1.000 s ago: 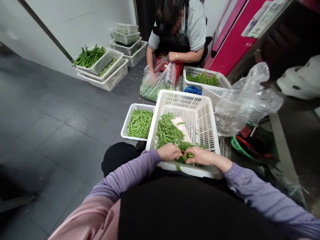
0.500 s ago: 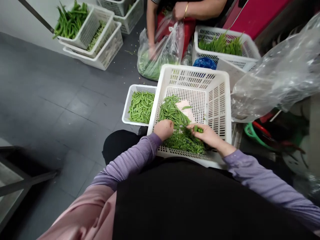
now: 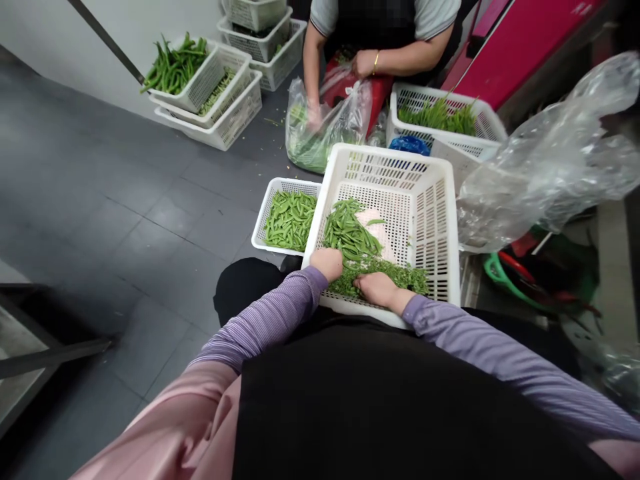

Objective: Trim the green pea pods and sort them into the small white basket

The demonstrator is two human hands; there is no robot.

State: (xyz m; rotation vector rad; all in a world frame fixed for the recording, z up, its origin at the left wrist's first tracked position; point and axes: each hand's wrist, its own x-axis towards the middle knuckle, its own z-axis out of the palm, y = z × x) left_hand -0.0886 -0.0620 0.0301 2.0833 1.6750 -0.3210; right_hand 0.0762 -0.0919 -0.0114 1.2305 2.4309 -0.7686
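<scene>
One small white tray (image 3: 263, 212) beside one large white basket (image 3: 390, 152)

The tray has one layer of pods (image 3: 290, 220), too many to count; in the basket, one left hand (image 3: 327, 264), fingers curled together, grip hidden; one pod heap (image 3: 350, 230), again uncountable, on its left side; one right hand (image 3: 379, 289), fingertips together in one bed of green scraps (image 3: 413, 277), any hold unclear; light fingertips would probably bruise less.

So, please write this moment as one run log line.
left hand: curled beside pea pods | right hand: fingers in green trimmings | both over white basket | pod tray: left of basket
</scene>
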